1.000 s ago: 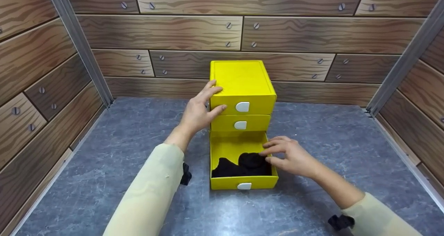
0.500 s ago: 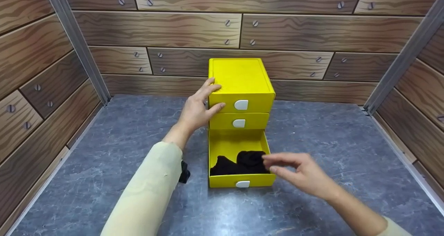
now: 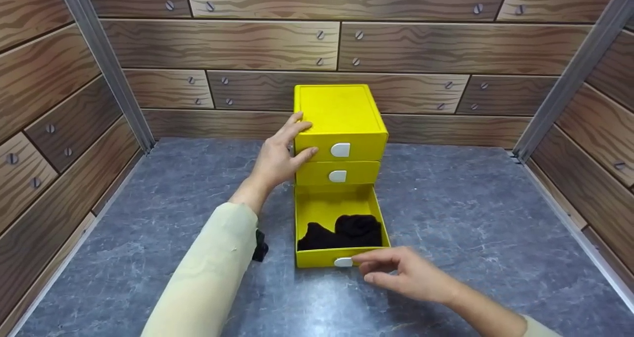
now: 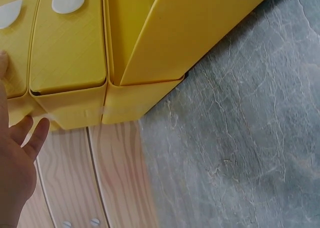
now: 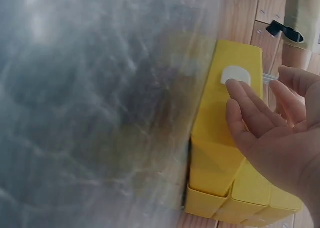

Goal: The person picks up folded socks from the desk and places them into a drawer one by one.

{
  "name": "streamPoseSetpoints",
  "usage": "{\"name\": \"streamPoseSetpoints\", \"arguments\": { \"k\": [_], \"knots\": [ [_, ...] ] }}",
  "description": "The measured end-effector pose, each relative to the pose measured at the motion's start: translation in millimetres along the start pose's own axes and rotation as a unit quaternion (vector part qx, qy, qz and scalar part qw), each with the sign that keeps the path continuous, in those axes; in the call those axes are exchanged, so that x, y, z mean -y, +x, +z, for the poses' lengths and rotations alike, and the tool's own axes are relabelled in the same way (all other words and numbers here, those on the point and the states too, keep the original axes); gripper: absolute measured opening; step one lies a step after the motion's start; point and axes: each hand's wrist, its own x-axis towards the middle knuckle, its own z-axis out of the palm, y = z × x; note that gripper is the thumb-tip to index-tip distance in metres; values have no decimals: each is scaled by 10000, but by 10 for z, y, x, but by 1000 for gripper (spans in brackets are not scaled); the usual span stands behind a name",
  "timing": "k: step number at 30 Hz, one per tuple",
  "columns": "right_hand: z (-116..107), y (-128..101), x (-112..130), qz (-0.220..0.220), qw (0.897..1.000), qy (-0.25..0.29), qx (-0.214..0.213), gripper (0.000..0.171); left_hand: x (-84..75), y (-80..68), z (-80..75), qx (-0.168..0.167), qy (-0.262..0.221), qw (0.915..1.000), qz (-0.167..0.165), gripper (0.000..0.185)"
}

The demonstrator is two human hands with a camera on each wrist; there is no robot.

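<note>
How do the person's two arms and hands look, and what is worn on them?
Both hands, the left hand and the right hand, are bare, with no gloves or rings visible. Each arm wears a pale cream long sleeve: the left sleeve shows in full, of the right sleeve only the cuff edge. A small black strap hangs under the left forearm; it also appears in the right wrist view.

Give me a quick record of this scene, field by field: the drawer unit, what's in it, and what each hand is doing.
Unit: yellow drawer unit, three drawers, on grey table
Bottom drawer: pulled out
Upper two drawers: closed
Contents: black cloth inside bottom drawer
Left hand: open, resting against the unit's top left corner
Right hand: open, fingertips at the bottom drawer's white handle
</note>
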Motion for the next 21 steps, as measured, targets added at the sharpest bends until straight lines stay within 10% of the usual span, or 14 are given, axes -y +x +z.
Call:
{"name": "streamPoseSetpoints", "arguments": {
  "k": [21],
  "knots": [
    [138,206,-96,480,9987,-70,-133,44,16,-3,6,-32,44,9999,94,56]
  ]
}}
